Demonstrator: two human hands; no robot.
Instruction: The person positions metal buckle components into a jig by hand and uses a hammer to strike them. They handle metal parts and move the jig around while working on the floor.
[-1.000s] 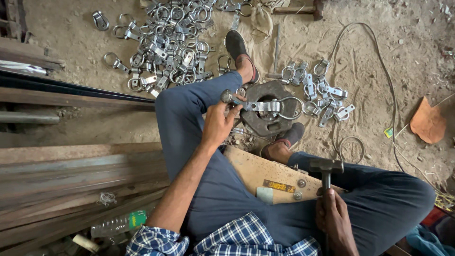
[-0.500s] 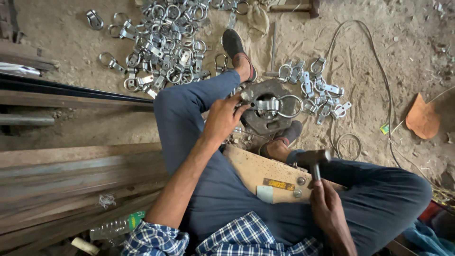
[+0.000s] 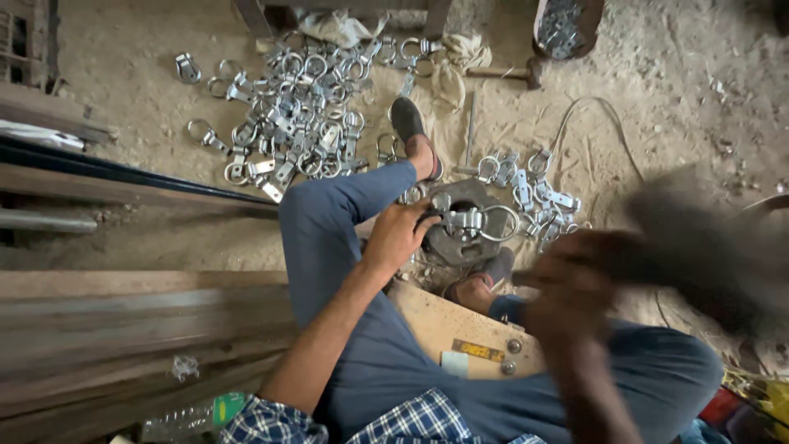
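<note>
left hand (image 3: 400, 237) clamped on ring clamp (image 3: 475, 222) atop metal block (image 3: 454, 244); right hand (image 3: 567, 279) blurred, grip unclear

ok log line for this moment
left hand: holds ring clamp on block | right hand: blurred, grips hammer | clamp pile: floor

Soft, even daylight fell from above, with weak shadows and no glare. My right hand (image 3: 575, 288) was heavily blurred by motion; my left hand (image 3: 400, 234) stayed sharp.
</note>
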